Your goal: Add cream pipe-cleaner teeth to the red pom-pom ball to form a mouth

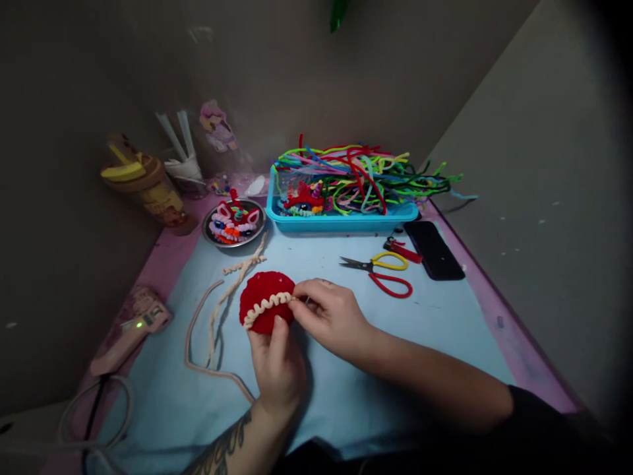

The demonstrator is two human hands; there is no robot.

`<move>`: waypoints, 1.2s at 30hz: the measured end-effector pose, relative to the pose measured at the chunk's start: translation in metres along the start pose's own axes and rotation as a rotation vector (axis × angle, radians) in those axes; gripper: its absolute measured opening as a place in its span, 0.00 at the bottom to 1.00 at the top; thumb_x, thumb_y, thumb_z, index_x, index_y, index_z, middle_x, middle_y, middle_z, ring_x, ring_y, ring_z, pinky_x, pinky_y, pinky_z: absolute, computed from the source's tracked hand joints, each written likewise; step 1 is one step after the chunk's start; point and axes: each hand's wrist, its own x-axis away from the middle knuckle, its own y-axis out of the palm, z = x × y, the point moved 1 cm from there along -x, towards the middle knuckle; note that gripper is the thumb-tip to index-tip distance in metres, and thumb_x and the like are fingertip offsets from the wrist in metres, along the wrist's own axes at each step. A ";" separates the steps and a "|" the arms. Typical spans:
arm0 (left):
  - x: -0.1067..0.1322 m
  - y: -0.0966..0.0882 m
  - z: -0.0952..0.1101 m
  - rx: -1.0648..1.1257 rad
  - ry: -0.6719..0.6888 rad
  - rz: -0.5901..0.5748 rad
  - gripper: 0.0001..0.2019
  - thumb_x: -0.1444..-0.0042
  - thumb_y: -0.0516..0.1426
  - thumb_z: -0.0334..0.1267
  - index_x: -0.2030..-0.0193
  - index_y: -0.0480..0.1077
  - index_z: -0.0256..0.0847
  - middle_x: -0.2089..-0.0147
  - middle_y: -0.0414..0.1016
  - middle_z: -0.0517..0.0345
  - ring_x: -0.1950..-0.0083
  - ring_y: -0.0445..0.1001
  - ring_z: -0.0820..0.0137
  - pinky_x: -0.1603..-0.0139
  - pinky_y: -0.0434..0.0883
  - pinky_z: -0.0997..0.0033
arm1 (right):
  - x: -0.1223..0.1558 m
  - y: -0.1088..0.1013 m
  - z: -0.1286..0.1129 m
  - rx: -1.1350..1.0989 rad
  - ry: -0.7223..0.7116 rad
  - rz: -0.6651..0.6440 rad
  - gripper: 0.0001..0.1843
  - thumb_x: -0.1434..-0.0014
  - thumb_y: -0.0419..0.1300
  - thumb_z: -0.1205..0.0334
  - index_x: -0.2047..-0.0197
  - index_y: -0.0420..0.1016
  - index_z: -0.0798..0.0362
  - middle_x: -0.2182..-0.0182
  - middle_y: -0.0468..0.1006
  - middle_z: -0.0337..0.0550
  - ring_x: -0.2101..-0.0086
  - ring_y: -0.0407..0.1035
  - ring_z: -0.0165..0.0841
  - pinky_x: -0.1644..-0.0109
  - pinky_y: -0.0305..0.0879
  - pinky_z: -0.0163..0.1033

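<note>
A round red fuzzy disc (pixel 264 285) is held up over the blue cloth, gripped at its lower edge between the thumb and fingers of my left hand (pixel 279 369). Across its face runs a curled cream pipe cleaner (pixel 267 305), wavy from the left rim to the right. At the right rim, my right hand (pixel 329 313) pinches the end of this cream strip between thumb and fingertips. Twisted cream pipe cleaners (pixel 225 293) lie on the cloth left of the disc, along with a longer beige strand (pixel 188 336).
Scissors (pixel 370 267) with yellow and red handles lie right, near a red-handled tool (pixel 405 251) and a black phone (pixel 435 251). Behind are a blue tray (pixel 341 225) of pipe cleaners and a metal bowl (pixel 235 244). Left stand a drink cup (pixel 158 198) and a pink glue gun (pixel 131 333).
</note>
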 end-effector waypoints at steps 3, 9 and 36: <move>0.002 -0.001 0.001 -0.039 0.006 0.001 0.21 0.42 0.60 0.39 0.41 0.67 0.50 0.45 0.76 0.56 0.41 0.72 0.64 0.38 0.66 0.64 | 0.000 0.000 -0.001 -0.071 0.026 0.040 0.04 0.43 0.58 0.67 0.67 0.74 0.52 0.74 0.74 0.37 0.73 0.67 0.27 0.68 0.63 0.32; 0.005 -0.004 0.000 -0.079 0.016 -0.001 0.23 0.43 0.61 0.40 0.41 0.66 0.49 0.45 0.76 0.55 0.40 0.71 0.62 0.38 0.65 0.63 | -0.003 -0.003 -0.004 -0.202 0.161 0.059 0.04 0.45 0.57 0.68 0.70 0.71 0.52 0.76 0.73 0.34 0.75 0.66 0.25 0.71 0.61 0.30; -0.007 -0.001 0.003 -0.286 0.097 0.040 0.23 0.48 0.65 0.35 0.46 0.68 0.44 0.49 0.77 0.54 0.44 0.75 0.65 0.41 0.69 0.65 | -0.004 0.003 0.001 -0.436 0.371 -0.032 0.06 0.47 0.60 0.67 0.72 0.79 0.54 0.73 0.81 0.40 0.71 0.74 0.30 0.66 0.69 0.34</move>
